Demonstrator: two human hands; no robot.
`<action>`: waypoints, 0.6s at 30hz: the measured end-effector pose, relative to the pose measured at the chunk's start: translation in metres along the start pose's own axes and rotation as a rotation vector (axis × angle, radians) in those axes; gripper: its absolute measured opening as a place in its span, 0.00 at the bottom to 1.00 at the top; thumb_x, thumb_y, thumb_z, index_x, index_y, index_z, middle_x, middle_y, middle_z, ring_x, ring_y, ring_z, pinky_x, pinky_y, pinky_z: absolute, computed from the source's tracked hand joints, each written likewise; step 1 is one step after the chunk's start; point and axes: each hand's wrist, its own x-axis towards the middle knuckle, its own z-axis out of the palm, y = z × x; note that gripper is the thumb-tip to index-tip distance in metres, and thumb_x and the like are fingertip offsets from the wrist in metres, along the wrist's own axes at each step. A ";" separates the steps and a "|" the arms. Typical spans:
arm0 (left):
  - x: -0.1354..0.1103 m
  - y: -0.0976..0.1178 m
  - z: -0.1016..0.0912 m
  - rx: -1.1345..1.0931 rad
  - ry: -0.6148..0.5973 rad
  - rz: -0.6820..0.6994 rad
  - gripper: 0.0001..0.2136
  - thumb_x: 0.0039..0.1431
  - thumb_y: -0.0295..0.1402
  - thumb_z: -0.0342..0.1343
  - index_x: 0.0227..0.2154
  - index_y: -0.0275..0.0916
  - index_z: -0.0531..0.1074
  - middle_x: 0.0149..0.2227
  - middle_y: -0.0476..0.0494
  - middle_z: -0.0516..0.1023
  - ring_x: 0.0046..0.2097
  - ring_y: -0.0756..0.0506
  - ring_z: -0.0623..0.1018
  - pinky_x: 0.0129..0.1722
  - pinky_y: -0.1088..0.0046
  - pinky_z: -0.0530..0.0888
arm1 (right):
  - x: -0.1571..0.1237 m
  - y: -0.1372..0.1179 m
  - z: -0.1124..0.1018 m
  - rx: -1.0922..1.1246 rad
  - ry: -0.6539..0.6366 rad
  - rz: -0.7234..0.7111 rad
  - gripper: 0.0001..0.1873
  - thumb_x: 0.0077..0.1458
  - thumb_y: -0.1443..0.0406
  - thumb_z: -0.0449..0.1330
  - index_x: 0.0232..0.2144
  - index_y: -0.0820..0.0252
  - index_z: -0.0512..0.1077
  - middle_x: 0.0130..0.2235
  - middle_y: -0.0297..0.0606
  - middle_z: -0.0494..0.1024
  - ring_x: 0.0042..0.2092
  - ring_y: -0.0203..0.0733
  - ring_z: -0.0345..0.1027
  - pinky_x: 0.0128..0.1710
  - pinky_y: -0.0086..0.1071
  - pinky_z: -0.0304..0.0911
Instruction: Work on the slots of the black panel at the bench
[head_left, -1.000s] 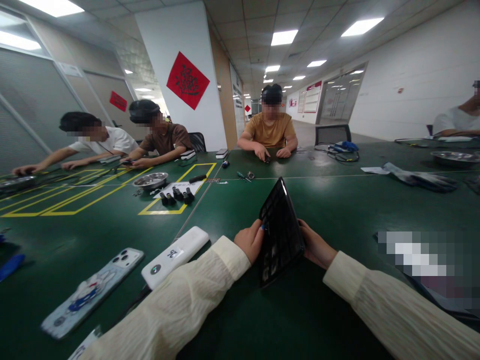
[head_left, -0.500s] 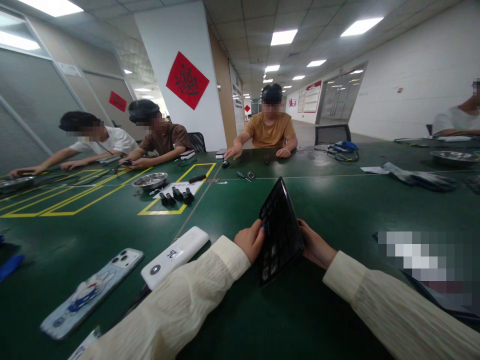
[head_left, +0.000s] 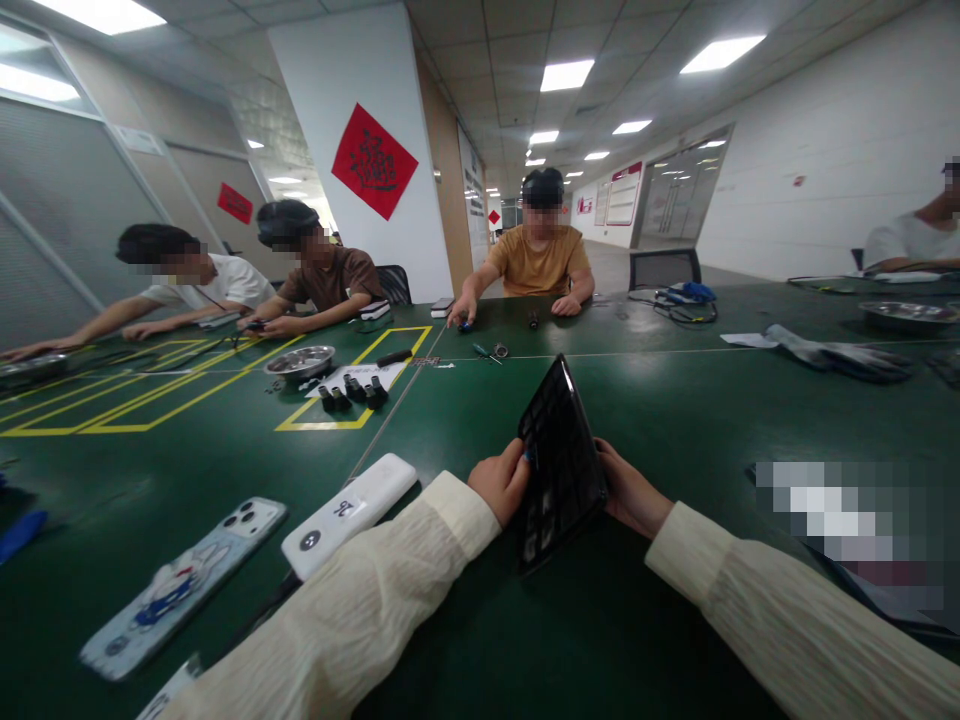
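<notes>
Between my two hands a black, glossy, tablet-like panel (head_left: 561, 470) stands tilted above the green table, with a faint grid of squares on the side toward me. My left hand (head_left: 498, 486) is closed on its left edge, with a speck of blue at the fingertips that is too small to name. Around the right edge, my right hand (head_left: 631, 492) grips the panel, its fingers partly hidden behind it. Left of my left sleeve lie a white power bank (head_left: 352, 510) marked 26 and a phone (head_left: 187, 590) in a cartoon rabbit case.
Several black cylindrical parts (head_left: 356, 392) stand on white paper, beside a metal bowl (head_left: 298, 362). A small screwdriver (head_left: 486, 352) lies farther off. Gloves (head_left: 832, 355) rest at right. A co-worker (head_left: 540, 255) sits opposite; other people sit at both sides.
My hands and the panel stay in place. Across the table, the co-worker's hand has shifted slightly at a small dark object. At far left, another person's hand has moved farther left.
</notes>
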 end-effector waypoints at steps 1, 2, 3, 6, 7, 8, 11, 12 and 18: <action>0.000 0.000 0.000 -0.003 0.000 -0.001 0.12 0.60 0.38 0.34 0.33 0.41 0.62 0.24 0.48 0.68 0.28 0.47 0.71 0.27 0.74 0.59 | 0.000 0.000 0.000 -0.005 0.007 -0.003 0.26 0.50 0.60 0.53 0.51 0.54 0.51 0.24 0.33 0.71 0.19 0.40 0.65 0.14 0.31 0.58; 0.000 0.000 0.000 -0.008 -0.001 -0.001 0.12 0.60 0.38 0.34 0.33 0.41 0.62 0.23 0.49 0.68 0.28 0.47 0.71 0.27 0.74 0.59 | 0.000 0.000 0.001 -0.009 0.011 -0.005 0.25 0.50 0.60 0.52 0.51 0.54 0.51 0.25 0.33 0.71 0.19 0.40 0.65 0.14 0.31 0.58; 0.000 -0.001 0.000 -0.017 -0.003 0.000 0.12 0.60 0.38 0.34 0.32 0.41 0.62 0.23 0.49 0.67 0.28 0.47 0.71 0.27 0.74 0.58 | 0.000 0.000 0.001 -0.010 0.015 -0.007 0.25 0.50 0.60 0.52 0.50 0.54 0.51 0.25 0.33 0.71 0.19 0.39 0.65 0.13 0.31 0.58; 0.002 -0.002 0.000 -0.066 0.000 0.015 0.12 0.60 0.38 0.35 0.28 0.41 0.61 0.21 0.51 0.64 0.27 0.49 0.69 0.27 0.75 0.58 | -0.001 -0.001 0.002 -0.006 0.015 -0.005 0.23 0.50 0.60 0.53 0.48 0.54 0.53 0.25 0.32 0.71 0.18 0.39 0.65 0.13 0.30 0.57; 0.003 -0.003 0.000 -0.089 0.000 0.023 0.13 0.60 0.39 0.35 0.27 0.41 0.61 0.21 0.51 0.63 0.27 0.49 0.69 0.26 0.75 0.58 | -0.001 -0.001 0.002 -0.004 0.015 -0.004 0.23 0.49 0.60 0.53 0.48 0.55 0.54 0.25 0.32 0.71 0.18 0.38 0.64 0.13 0.30 0.58; 0.003 -0.004 0.000 -0.111 0.003 0.027 0.14 0.60 0.39 0.35 0.26 0.40 0.60 0.21 0.51 0.63 0.27 0.49 0.68 0.26 0.76 0.58 | -0.002 -0.001 0.002 -0.003 0.015 -0.004 0.23 0.49 0.60 0.53 0.47 0.55 0.54 0.25 0.32 0.70 0.18 0.38 0.64 0.13 0.30 0.58; 0.005 -0.005 0.000 -0.161 0.001 0.032 0.16 0.60 0.40 0.34 0.24 0.39 0.61 0.21 0.51 0.63 0.27 0.50 0.68 0.27 0.76 0.59 | -0.002 -0.002 0.003 0.002 0.014 -0.005 0.23 0.49 0.60 0.53 0.48 0.54 0.53 0.25 0.32 0.71 0.18 0.38 0.65 0.14 0.30 0.57; 0.005 -0.005 0.001 -0.169 0.001 0.032 0.16 0.60 0.40 0.34 0.24 0.39 0.61 0.21 0.51 0.63 0.27 0.50 0.68 0.27 0.76 0.59 | -0.002 -0.003 0.003 0.001 0.013 -0.002 0.23 0.49 0.60 0.53 0.48 0.54 0.53 0.25 0.32 0.71 0.18 0.39 0.65 0.14 0.30 0.57; 0.004 -0.005 0.001 -0.144 0.011 0.027 0.19 0.60 0.42 0.34 0.25 0.39 0.64 0.21 0.50 0.65 0.27 0.50 0.68 0.27 0.75 0.59 | -0.001 -0.001 0.001 0.011 0.005 0.003 0.23 0.50 0.60 0.53 0.48 0.52 0.53 0.23 0.30 0.70 0.18 0.39 0.65 0.14 0.31 0.57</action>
